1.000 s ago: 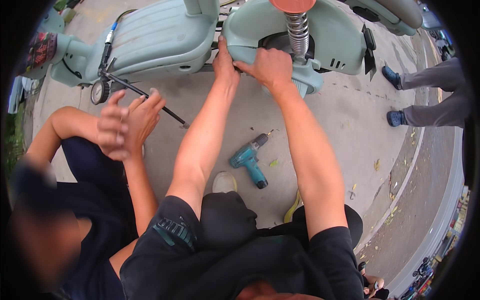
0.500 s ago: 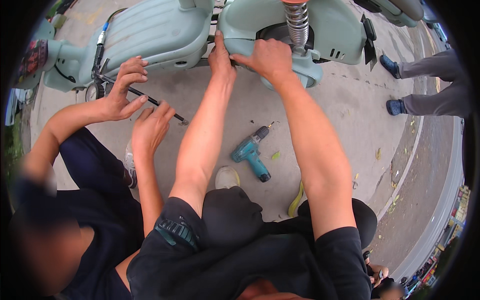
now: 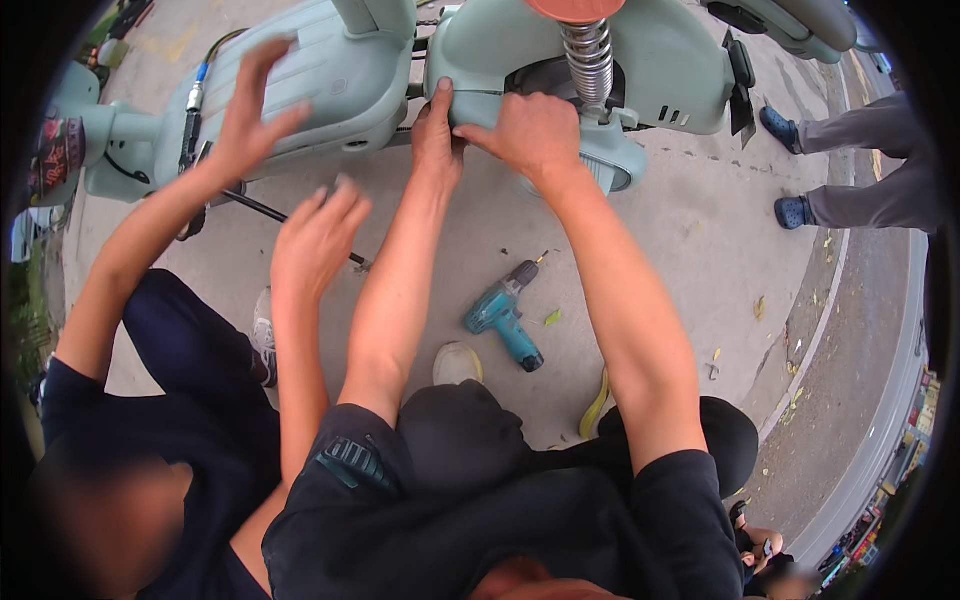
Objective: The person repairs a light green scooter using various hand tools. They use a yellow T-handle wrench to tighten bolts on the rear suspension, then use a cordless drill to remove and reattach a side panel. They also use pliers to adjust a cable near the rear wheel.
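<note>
A pale green scooter [image 3: 650, 60] stands across the top with its rear spring shock absorber [image 3: 588, 65] exposed. Beside the shock, both my hands are on its lower body panel [image 3: 478, 107]. My left hand [image 3: 434, 145] grips the panel's left end, thumb pointing up on its face and the other fingers mostly hidden. My right hand [image 3: 535, 135] is curled over the panel further right, thumb reaching toward my left hand. Below them a teal cordless drill [image 3: 505, 318] with a bit fitted lies on the ground.
At my left a co-worker crouches, both hands [image 3: 318, 240] raised near a dark rod on the scooter's kickstand side. A hose with a blue fitting [image 3: 200, 75] rests against the footboard [image 3: 290, 85]. Another person in blue clogs [image 3: 793, 212] stands at the right. Leaves are scattered on the pavement.
The co-worker's hands have lifted and moved apart, the left one up over the footboard. My hands stay on the panel, with the view shifted slightly.
</note>
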The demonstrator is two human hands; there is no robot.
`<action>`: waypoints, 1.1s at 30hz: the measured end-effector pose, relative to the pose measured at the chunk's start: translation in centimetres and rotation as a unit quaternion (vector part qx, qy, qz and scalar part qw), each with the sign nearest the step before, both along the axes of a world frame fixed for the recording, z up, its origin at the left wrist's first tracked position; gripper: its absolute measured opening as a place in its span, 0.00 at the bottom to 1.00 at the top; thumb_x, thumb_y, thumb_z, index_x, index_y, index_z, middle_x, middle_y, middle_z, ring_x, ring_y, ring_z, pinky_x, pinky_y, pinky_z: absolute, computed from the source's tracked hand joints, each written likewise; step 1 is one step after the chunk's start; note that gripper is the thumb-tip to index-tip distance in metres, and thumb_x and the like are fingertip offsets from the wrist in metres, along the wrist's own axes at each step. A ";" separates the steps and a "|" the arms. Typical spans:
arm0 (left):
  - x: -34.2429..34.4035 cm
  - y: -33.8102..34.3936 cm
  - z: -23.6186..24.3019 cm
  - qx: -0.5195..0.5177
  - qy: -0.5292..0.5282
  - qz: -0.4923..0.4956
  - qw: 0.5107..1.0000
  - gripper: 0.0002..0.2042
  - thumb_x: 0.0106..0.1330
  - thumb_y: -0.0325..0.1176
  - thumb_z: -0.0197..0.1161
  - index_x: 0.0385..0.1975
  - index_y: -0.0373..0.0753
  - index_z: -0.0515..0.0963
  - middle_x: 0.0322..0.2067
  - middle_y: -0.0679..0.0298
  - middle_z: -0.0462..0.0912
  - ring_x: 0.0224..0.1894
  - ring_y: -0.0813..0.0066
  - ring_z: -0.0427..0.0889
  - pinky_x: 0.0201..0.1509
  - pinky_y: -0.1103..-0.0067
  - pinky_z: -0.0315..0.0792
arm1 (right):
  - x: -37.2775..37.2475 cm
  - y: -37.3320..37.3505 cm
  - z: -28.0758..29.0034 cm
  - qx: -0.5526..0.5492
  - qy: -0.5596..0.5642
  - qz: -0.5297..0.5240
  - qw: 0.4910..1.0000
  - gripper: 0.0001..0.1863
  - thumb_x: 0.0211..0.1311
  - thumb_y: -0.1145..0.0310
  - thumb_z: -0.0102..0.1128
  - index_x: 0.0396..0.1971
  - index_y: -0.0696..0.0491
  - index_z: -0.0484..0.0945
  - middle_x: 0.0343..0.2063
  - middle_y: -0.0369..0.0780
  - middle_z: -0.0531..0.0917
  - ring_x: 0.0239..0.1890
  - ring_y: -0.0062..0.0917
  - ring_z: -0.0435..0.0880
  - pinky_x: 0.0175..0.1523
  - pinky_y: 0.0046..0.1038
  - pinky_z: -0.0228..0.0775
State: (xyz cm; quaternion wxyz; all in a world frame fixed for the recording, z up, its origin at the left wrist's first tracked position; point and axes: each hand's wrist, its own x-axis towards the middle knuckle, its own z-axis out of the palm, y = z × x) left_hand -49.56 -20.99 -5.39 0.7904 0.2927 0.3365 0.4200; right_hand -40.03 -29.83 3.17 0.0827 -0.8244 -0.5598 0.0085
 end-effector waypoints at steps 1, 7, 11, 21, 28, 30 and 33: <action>-0.4 0.4 0.4 0.007 0.010 -0.002 1.000 0.33 0.61 0.56 0.69 0.54 0.32 0.71 0.44 0.63 0.78 0.41 0.73 0.77 0.37 0.76 0.73 | 0.0 0.4 0.2 0.006 0.005 0.003 1.000 0.33 0.46 0.32 0.67 0.21 0.54 0.86 0.22 0.42 0.86 0.29 0.34 0.87 0.33 0.32 0.77; -2.0 1.7 0.8 0.066 -0.017 -0.011 0.998 0.21 0.65 0.51 0.66 0.53 0.50 0.73 0.44 0.78 0.76 0.42 0.83 0.74 0.31 0.80 0.67 | -1.1 1.3 1.1 -0.002 0.033 0.026 0.999 0.33 0.48 0.33 0.67 0.24 0.55 0.86 0.24 0.41 0.87 0.32 0.34 0.88 0.37 0.32 0.78; -1.1 1.6 0.3 0.060 -0.007 -0.010 0.998 0.16 0.69 0.49 0.62 0.52 0.55 0.73 0.44 0.82 0.75 0.43 0.86 0.72 0.30 0.82 0.65 | -0.3 1.4 1.7 -0.042 0.045 0.018 0.998 0.33 0.48 0.33 0.66 0.27 0.54 0.87 0.25 0.40 0.87 0.32 0.33 0.88 0.38 0.32 0.79; -5.2 4.8 4.5 -0.739 -0.489 -0.003 0.464 0.05 0.64 0.34 0.63 0.37 0.51 0.77 0.42 0.79 0.74 0.50 0.81 0.72 0.43 0.84 0.68 | -1.0 1.3 0.1 -0.021 0.037 -0.028 0.999 0.36 0.46 0.29 0.65 0.24 0.53 0.87 0.26 0.42 0.87 0.32 0.33 0.88 0.35 0.33 0.79; -7.9 3.8 9.0 -0.854 -0.493 0.046 0.161 0.04 0.62 0.27 0.60 0.32 0.45 0.81 0.42 0.71 0.74 0.55 0.74 0.71 0.62 0.84 0.66 | -1.8 1.8 0.8 -0.016 0.046 -0.044 0.998 0.35 0.44 0.30 0.66 0.23 0.54 0.87 0.25 0.43 0.87 0.31 0.34 0.88 0.34 0.33 0.79; -7.7 4.0 8.6 -0.856 -0.492 0.047 0.155 0.05 0.62 0.28 0.60 0.34 0.44 0.82 0.42 0.71 0.74 0.55 0.73 0.71 0.63 0.84 0.66 | -1.8 1.7 0.8 -0.016 0.046 -0.049 0.998 0.35 0.44 0.31 0.66 0.23 0.54 0.87 0.25 0.43 0.87 0.31 0.34 0.88 0.34 0.33 0.79; -7.6 4.5 7.8 -0.855 -0.500 0.070 0.117 0.06 0.62 0.29 0.60 0.35 0.45 0.83 0.45 0.71 0.75 0.56 0.73 0.71 0.66 0.82 0.63 | -2.0 1.8 0.9 -0.013 0.048 -0.057 0.997 0.34 0.44 0.31 0.66 0.23 0.54 0.87 0.24 0.43 0.87 0.30 0.34 0.88 0.35 0.33 0.79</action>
